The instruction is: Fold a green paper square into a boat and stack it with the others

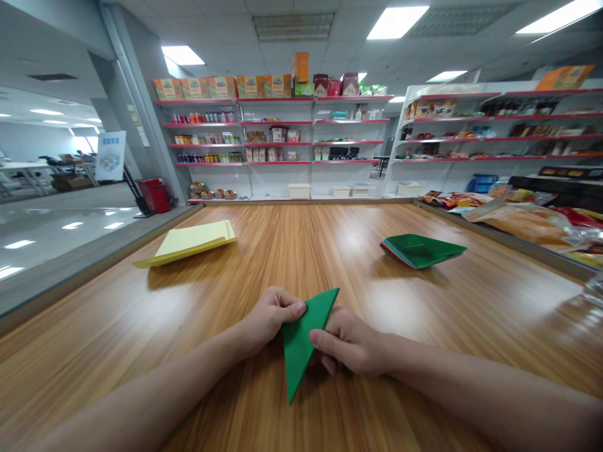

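Note:
A green folded paper triangle [301,345] is held between both hands above the wooden table [277,245]. My left hand [271,317] pinches its upper left edge, thumb on top. On the right edge, my right hand [351,342] grips the paper with its thumb on the front face and its other fingers partly hidden behind. One point of the triangle faces up and right, another faces down toward me. Farther back on the right lies a stack of folded papers [421,251], green on top with blue and red edges below.
Yellow paper sheets [193,242] with curled edges lie at the back left of the table. Packaged goods [522,220] sit past the right edge. Stocked shelves [277,143] stand behind the table. A clear plastic item [594,289] shows at the far right.

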`<control>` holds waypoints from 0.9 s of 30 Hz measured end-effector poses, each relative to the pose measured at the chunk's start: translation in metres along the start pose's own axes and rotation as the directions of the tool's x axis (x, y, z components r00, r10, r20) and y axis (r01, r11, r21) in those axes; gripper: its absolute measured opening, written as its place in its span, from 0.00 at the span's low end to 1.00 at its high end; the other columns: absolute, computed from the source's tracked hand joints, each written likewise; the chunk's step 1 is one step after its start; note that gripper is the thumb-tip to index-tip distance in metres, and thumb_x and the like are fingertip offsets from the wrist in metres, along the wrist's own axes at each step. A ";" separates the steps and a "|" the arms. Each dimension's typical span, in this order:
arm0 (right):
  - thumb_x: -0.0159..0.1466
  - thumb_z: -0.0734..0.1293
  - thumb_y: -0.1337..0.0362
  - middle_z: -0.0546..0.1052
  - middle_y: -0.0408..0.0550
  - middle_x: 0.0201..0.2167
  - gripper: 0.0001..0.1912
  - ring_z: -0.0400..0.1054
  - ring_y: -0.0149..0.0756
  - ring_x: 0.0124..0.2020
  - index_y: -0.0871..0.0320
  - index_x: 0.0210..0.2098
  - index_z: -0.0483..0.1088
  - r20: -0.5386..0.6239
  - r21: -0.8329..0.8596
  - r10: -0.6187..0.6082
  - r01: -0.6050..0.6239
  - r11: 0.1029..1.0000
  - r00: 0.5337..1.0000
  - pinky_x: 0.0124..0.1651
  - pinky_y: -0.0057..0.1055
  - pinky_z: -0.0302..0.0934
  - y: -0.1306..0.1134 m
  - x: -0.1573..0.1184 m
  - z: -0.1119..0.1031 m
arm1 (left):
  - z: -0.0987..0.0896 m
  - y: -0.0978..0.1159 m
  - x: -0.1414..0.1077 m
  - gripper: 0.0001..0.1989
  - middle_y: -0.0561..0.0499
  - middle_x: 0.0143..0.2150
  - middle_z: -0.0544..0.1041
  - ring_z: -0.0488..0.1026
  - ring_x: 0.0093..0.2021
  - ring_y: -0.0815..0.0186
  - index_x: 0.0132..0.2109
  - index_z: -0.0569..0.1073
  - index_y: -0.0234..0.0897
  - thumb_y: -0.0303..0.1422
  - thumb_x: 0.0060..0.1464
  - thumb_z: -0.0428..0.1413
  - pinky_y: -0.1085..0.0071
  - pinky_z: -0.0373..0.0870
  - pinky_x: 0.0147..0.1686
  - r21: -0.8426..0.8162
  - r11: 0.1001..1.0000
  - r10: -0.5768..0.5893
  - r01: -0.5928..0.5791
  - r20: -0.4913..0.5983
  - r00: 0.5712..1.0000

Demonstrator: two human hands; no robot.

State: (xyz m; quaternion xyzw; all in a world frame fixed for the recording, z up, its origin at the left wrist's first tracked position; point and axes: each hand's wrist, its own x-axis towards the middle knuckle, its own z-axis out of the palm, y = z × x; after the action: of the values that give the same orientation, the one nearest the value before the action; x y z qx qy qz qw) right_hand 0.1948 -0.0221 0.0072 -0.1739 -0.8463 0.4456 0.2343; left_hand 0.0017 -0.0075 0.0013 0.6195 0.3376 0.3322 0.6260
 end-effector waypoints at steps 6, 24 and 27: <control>0.68 0.54 0.50 0.69 0.49 0.15 0.31 0.59 0.24 0.16 0.65 0.18 0.66 -0.091 -0.009 0.112 -0.113 0.994 0.990 0.19 0.19 0.52 -0.003 0.004 -0.001 | 0.005 -0.002 0.001 0.27 0.52 0.18 0.62 0.56 0.19 0.73 0.20 0.67 0.30 0.52 0.49 0.57 0.74 0.48 0.21 -0.010 0.997 0.078 -0.080 -0.165 0.983; 0.67 0.55 0.62 0.73 0.51 0.18 0.22 0.65 0.26 0.17 0.65 0.22 0.67 -0.078 -0.185 0.003 -0.017 0.983 0.997 0.19 0.19 0.54 -0.006 0.003 0.000 | 0.008 0.003 0.001 0.27 0.53 0.17 0.58 0.53 0.19 0.74 0.18 0.64 0.31 0.51 0.45 0.60 0.74 0.47 0.20 -0.086 0.995 0.035 -0.054 -0.213 0.976; 0.67 0.56 0.61 0.69 0.47 0.15 0.21 0.60 0.24 0.16 0.64 0.20 0.64 -0.124 -0.233 -0.045 0.015 0.972 0.991 0.18 0.19 0.50 -0.005 0.004 0.001 | 0.007 0.001 0.002 0.27 0.54 0.17 0.58 0.53 0.19 0.74 0.18 0.64 0.31 0.51 0.45 0.60 0.74 0.48 0.20 -0.105 0.992 0.043 -0.075 -0.279 0.959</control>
State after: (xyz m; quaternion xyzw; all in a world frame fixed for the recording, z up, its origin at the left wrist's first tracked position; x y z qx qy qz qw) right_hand 0.1905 -0.0233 0.0120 -0.2155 -0.8783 0.3279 0.2732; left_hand 0.0085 -0.0092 0.0024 0.5399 0.3833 0.4526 0.5973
